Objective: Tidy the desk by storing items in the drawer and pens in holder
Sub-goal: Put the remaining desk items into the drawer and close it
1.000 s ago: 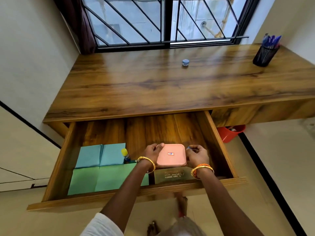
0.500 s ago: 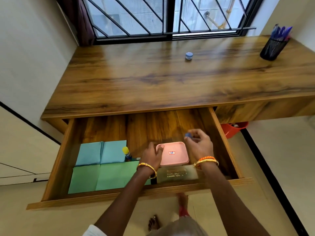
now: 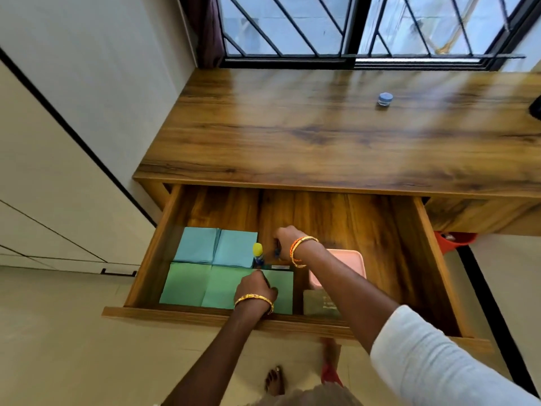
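Both hands have left the pink box (image 3: pixel 348 260), now lying in the drawer (image 3: pixel 152 253). The right hand (image 3: pixel 285 240) pinches something small and blue beside the glue stick (image 3: pixel 257 253); the left hand (image 3: pixel 253 288) rests curled on green paper (image 3: pixel 199 285), contents unclear. One jar (image 3: pixel 384 98) remains on the desk (image 3: pixel 292 136).

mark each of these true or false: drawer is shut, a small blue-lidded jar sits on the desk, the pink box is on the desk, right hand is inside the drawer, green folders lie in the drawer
1. The drawer is shut. False: it is pulled open.
2. A small blue-lidded jar sits on the desk. True.
3. The pink box is on the desk. False: it lies in the drawer.
4. The right hand is inside the drawer. True.
5. Green folders lie in the drawer. True.
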